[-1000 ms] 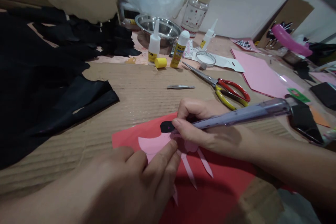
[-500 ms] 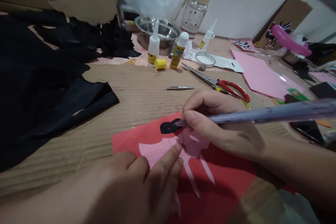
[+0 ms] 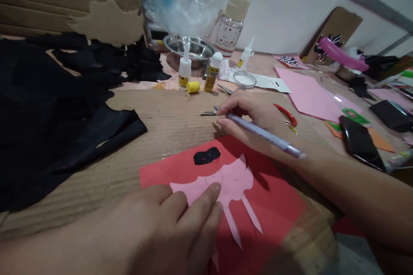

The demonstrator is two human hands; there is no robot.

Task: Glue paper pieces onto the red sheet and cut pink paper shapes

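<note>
My left hand (image 3: 180, 219) lies with fingers stretched out on a pink paper cutout (image 3: 232, 182) that has a pencilled heart on it. The cutout rests on red paper (image 3: 274, 206). Above it on the red sheet lies a small black piece (image 3: 207, 156) with tiny shiny specks. A pale purple pen (image 3: 267, 135) sits in my right hand (image 3: 248, 120), slanting back toward the wrist. The right fingertips are at the tweezers (image 3: 208, 113) on the cardboard; whether they grip them I cannot tell. Scissors (image 3: 285, 114) are partly hidden behind this hand.
Black fabric (image 3: 64, 116) covers the left side. Along the back stand a glue bottle (image 3: 185, 71), a glue stick (image 3: 213, 73) with its yellow cap (image 3: 192, 87), a metal bowl (image 3: 206, 53) and a water bottle (image 3: 230, 30). Pink sheets (image 3: 309, 94) and a phone (image 3: 359, 142) lie right.
My right hand has lifted away from the black piece and moved up to the tweezers, the pen swinging its back end downward. The left hand stays on the cutout. The view has tilted slightly.
</note>
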